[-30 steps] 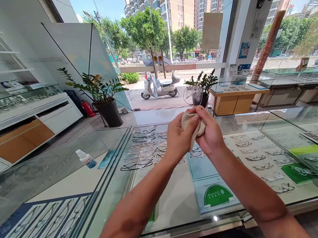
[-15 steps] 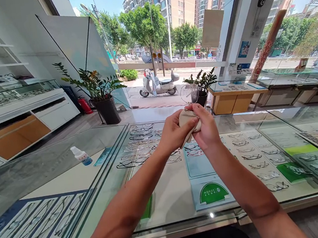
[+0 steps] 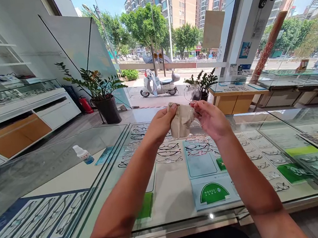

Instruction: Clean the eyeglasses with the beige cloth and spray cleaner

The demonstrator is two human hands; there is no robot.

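Note:
My left hand (image 3: 162, 123) is closed on a beige cleaning cloth (image 3: 181, 123), its thumb pressing the top edge while the cloth hangs spread out. To the right of it, my right hand (image 3: 211, 117) pinches a pair of thin-rimmed glasses (image 3: 192, 91) near the middle. One clear round lens rises above the fingers; the lower part is partly hidden by the cloth and fingers. Both hands are held above the glass display counter (image 3: 172, 206), in which rows of eyeglass frames (image 3: 169, 152) lie.
A white spray bottle (image 3: 83, 154) stands on the counter at left, near a teal card (image 3: 104, 155). A tray of glasses (image 3: 40, 222) shows at lower left. Farther off are two potted plants (image 3: 107, 109), a red fire extinguisher (image 3: 85, 104) and a parked scooter (image 3: 159, 84) outside.
The hands have moved apart, left hand leftward and right hand rightward. The cloth, bunched around the glasses before, now hangs opened from the left hand, and more of the glasses shows.

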